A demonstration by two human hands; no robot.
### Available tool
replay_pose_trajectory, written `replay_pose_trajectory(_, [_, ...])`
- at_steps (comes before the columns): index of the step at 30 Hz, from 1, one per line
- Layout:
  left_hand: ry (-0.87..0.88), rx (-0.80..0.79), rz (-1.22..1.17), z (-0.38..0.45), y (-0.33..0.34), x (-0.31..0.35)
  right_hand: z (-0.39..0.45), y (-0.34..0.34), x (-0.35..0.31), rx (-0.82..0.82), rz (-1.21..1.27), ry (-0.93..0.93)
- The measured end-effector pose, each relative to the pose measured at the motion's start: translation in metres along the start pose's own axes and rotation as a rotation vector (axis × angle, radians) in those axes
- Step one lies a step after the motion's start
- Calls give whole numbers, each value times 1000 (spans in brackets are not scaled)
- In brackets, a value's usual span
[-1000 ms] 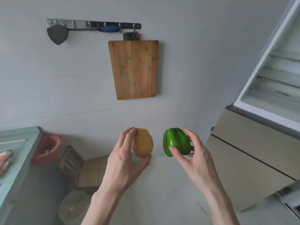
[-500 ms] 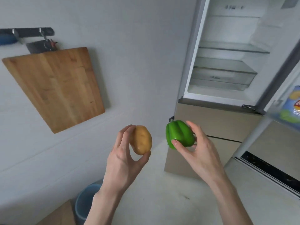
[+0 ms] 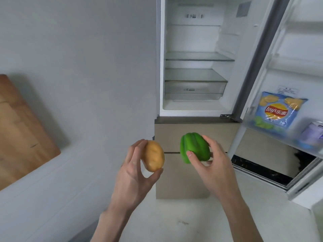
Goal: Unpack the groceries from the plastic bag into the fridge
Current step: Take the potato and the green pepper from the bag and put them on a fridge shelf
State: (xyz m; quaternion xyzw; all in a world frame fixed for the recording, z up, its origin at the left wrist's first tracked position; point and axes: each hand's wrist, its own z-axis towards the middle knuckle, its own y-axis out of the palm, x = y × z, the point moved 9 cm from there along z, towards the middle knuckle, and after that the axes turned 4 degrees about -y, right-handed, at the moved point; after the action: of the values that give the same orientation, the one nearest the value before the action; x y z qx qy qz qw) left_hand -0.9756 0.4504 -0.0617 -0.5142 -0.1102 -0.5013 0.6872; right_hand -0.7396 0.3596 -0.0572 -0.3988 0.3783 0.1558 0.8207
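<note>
While only the head view is available, it shows both items clearly. Left hand (image 3: 132,173) holds the potato (image 3: 153,155), fingers (image 3: 135,151) curled over its top and thumb under its lower end. Right hand (image 3: 214,165) holds the green pepper (image 3: 194,148), thumb across the front and fingers wrapped behind. Both items are carried in the air in front of the open fridge (image 3: 194,109), level with its lower drawer fronts and well short of the shelves.

Handling, as judged: the potato looks dense, rigid and matt, so a grip across the middle should hold without slipping. The pepper looks light and hollow, with a glossy ribbed skin; a hold around its widest part, with moderate pressure, is advisable, since the gloss may let it slide. Neither appears fragile.

Surroundings: the fridge compartment shows glass shelves (image 3: 197,57) and a clear crisper drawer (image 3: 194,89), closed. The fridge door (image 3: 300,49) stands open at right; its rack carries a blue chip bag (image 3: 276,110) and what appears to be a can (image 3: 314,131), blurred at the frame edge. A wooden cutting board (image 3: 21,130) hangs on the grey wall at left. A pale floor lies below; no counter or plastic bag is in view.
</note>
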Motion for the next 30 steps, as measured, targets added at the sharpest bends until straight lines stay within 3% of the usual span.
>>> replay_pose_trajectory(14, [65,-55,-2,159,132,36,159,-38,104,61,116,50])
replay_pose_trajectory(30, [95,34,7,279,180,46,275,-30,144,104,179,-28])
